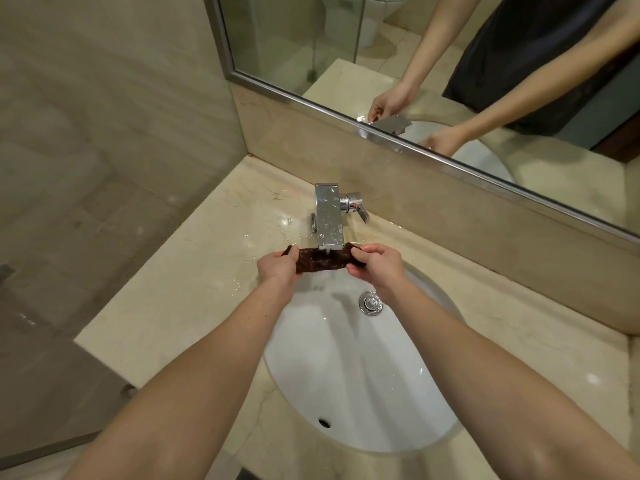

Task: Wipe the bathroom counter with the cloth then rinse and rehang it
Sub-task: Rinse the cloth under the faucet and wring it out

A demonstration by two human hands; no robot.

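A dark brown cloth (320, 260) is stretched flat between my two hands, right under the spout of the chrome faucet (329, 216). Water runs from the spout onto the cloth's middle. My left hand (278, 266) pinches the cloth's left end, and my right hand (372, 266) grips the right end with curled fingers. Both hands hover over the far rim of the white oval sink (346, 393). The beige marble counter (180, 299) around the sink is wet near the faucet.
A framed mirror (450, 81) runs along the back wall above a marble backsplash and reflects my arms. The sink's chrome drain plug (370, 303) lies below my right hand. A tiled wall and a glass panel stand to the left.
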